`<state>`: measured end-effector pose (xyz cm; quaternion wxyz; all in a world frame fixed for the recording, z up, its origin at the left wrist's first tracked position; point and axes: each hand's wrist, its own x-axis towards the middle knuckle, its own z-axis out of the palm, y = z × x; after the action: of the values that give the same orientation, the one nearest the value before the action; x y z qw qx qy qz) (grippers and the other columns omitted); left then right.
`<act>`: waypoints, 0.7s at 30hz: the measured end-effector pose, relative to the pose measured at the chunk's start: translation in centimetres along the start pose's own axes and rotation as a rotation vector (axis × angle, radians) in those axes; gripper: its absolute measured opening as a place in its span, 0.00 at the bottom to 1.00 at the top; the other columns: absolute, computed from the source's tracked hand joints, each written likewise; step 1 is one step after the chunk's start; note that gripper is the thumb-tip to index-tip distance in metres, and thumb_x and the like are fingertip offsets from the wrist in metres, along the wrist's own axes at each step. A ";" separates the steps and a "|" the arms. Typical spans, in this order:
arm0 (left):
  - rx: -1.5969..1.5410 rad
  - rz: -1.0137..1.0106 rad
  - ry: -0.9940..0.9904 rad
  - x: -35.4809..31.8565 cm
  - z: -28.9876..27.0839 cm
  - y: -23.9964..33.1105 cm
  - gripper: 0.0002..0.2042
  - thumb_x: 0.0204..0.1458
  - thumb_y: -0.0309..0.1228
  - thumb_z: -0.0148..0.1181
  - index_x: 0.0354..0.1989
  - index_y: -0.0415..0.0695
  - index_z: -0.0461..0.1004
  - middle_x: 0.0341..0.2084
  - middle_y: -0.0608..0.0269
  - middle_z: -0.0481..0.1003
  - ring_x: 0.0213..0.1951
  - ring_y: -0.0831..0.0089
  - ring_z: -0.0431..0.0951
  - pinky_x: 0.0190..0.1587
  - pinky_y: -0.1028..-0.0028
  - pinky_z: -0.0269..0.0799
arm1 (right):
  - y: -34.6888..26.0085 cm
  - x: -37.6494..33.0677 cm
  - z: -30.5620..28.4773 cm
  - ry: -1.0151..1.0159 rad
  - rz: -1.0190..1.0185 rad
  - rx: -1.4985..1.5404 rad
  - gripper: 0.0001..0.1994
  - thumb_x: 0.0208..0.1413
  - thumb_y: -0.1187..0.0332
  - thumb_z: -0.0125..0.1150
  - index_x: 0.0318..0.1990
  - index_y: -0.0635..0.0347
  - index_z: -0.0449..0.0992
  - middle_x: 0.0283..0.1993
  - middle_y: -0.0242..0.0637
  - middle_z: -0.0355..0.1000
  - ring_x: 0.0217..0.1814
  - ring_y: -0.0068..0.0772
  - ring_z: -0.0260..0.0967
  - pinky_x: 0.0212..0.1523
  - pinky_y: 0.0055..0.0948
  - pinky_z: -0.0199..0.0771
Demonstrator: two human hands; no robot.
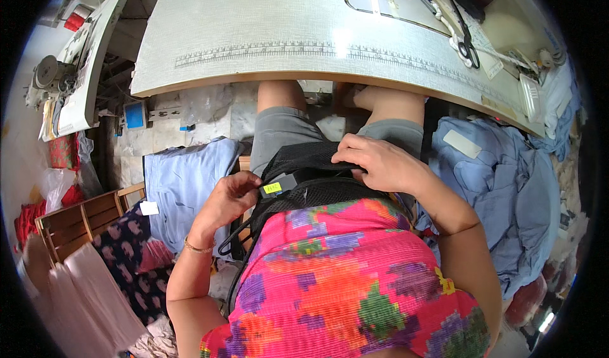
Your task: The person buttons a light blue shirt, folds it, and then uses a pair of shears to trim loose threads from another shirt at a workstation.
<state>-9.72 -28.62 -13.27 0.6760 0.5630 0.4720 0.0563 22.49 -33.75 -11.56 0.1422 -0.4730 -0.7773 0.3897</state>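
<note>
A black mesh pouch (303, 158) lies across my lap at the waist, over my grey shorts. In its opening sits a dark flat device (288, 181) with a small yellow label on its left end. My left hand (227, 200) is closed, thumb and fingers pinched at the left edge of the pouch beside the label; what exactly lies between the fingertips is hidden. On the other side, my right hand (380, 162) grips the pouch's upper mesh edge, fingers bent over it. A black cable (231, 240) hangs below my left hand.
Ahead stands a pale sewing table (254, 15) with a printed ruler strip; black scissors (468, 47) lie at its right. Light-blue garments (488, 186) are piled to my right, and another blue cloth (187, 174) hangs at left near a wooden rack (70, 231).
</note>
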 end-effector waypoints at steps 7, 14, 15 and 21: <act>0.125 0.052 0.142 -1.0 0.6 1.3 0.06 0.48 0.18 0.53 0.34 0.36 0.71 0.26 0.72 0.71 0.31 0.86 0.69 0.35 0.83 0.66 | -0.7 0.3 -0.7 0.079 0.038 0.086 0.08 0.48 0.75 0.54 0.36 0.63 0.74 0.36 0.43 0.70 0.37 0.48 0.70 0.38 0.38 0.70; -0.067 0.124 0.136 -2.2 0.6 2.0 0.04 0.48 0.18 0.53 0.33 0.37 0.71 0.25 0.73 0.70 0.30 0.87 0.68 0.32 0.83 0.65 | -1.0 0.7 0.2 0.249 0.010 0.286 0.05 0.49 0.73 0.57 0.31 0.65 0.72 0.27 0.40 0.70 0.27 0.38 0.69 0.29 0.30 0.68; -0.062 0.124 0.117 -2.4 0.5 2.1 0.04 0.49 0.18 0.53 0.33 0.37 0.71 0.25 0.74 0.69 0.29 0.87 0.67 0.32 0.84 0.64 | -1.0 0.7 0.4 0.264 0.002 0.328 0.04 0.49 0.73 0.58 0.31 0.65 0.72 0.27 0.39 0.69 0.27 0.35 0.67 0.29 0.29 0.66; -0.073 0.198 0.031 -3.0 0.1 1.6 0.03 0.50 0.19 0.53 0.32 0.39 0.70 0.26 0.76 0.67 0.28 0.88 0.64 0.30 0.85 0.61 | -1.0 0.4 0.3 0.226 -0.092 0.402 0.02 0.50 0.76 0.58 0.30 0.65 0.72 0.26 0.36 0.68 0.27 0.30 0.64 0.29 0.27 0.64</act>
<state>-10.59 -29.94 -10.25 0.6798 0.5810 0.4222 0.1484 21.47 -33.78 -11.07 0.3372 -0.4397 -0.6840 0.4744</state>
